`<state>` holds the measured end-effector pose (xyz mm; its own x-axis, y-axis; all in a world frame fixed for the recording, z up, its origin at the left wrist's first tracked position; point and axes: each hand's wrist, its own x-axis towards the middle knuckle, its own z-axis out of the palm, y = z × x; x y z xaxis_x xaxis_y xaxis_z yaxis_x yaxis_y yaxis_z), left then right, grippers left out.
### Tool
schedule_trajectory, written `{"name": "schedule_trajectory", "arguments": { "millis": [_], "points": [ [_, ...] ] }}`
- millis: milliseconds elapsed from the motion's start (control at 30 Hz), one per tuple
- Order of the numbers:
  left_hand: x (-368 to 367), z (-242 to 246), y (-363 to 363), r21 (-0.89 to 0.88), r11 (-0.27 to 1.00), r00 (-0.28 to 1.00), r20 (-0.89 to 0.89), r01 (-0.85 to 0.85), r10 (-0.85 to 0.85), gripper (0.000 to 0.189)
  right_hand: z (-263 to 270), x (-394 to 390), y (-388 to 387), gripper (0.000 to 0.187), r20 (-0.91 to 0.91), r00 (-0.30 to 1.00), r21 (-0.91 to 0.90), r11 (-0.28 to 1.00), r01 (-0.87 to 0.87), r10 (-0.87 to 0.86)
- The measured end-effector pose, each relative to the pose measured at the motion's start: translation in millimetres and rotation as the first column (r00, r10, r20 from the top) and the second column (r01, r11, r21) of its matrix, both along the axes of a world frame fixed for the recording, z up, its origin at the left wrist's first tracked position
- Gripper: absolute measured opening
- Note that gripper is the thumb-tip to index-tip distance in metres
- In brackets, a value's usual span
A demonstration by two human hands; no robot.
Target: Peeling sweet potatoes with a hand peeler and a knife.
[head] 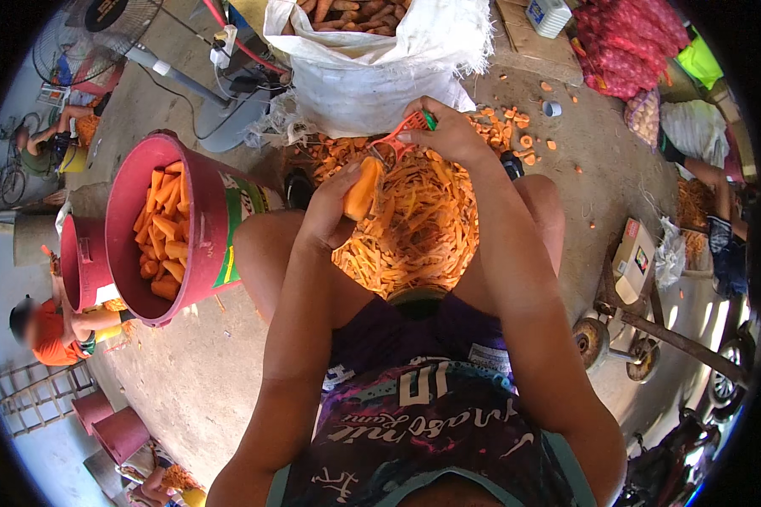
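My left hand is closed around a partly peeled carrot, held at a tilt over a large heap of orange carrot peelings between my knees. In my right hand is a vegetable peeler with a red-orange frame and a green part at the handle. Its head is at the carrot's upper end; whether the blade touches cannot be told. Left of my knee, a red plastic tub holds many peeled carrots. Beyond my hands stands a white woven sack of unpeeled carrots.
A pedestal fan with cables stands at the upper left. Carrot ends litter the floor right of the sack. Red mesh sacks lie at the upper right, a hand truck at the right. Several other people sit around the edges.
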<state>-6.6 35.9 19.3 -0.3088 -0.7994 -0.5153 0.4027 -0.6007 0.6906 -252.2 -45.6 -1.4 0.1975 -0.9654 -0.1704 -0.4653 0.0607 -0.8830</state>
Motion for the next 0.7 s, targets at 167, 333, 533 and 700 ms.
{"name": "schedule_trajectory", "arguments": {
  "millis": [167,333,533,700],
  "points": [
    [7.6,-0.3,2.1,-0.029,0.999,0.989,-0.14,0.043,-0.047,0.045,-7.7,-6.2,-0.1,0.051,-0.141,0.982,-0.024,0.992,0.124,-0.126],
    [20.0,-35.6,-10.4,0.043,0.992,0.98,-0.155,-0.117,0.122,0.035,3.2,21.6,13.5,0.052,0.054,0.998,0.025,0.999,0.027,-0.028],
    [2.4,-25.2,-11.7,0.034,0.995,0.99,-0.101,-0.091,0.094,0.031,-0.7,23.3,23.3,0.065,0.068,0.976,-0.187,0.964,-0.19,0.206],
    [-1.4,2.4,-2.8,0.019,1.0,0.998,-0.064,-0.01,0.012,0.033,-6.0,-7.4,2.6,0.068,-0.076,0.996,-0.045,0.998,0.048,-0.051]
  ]
}}
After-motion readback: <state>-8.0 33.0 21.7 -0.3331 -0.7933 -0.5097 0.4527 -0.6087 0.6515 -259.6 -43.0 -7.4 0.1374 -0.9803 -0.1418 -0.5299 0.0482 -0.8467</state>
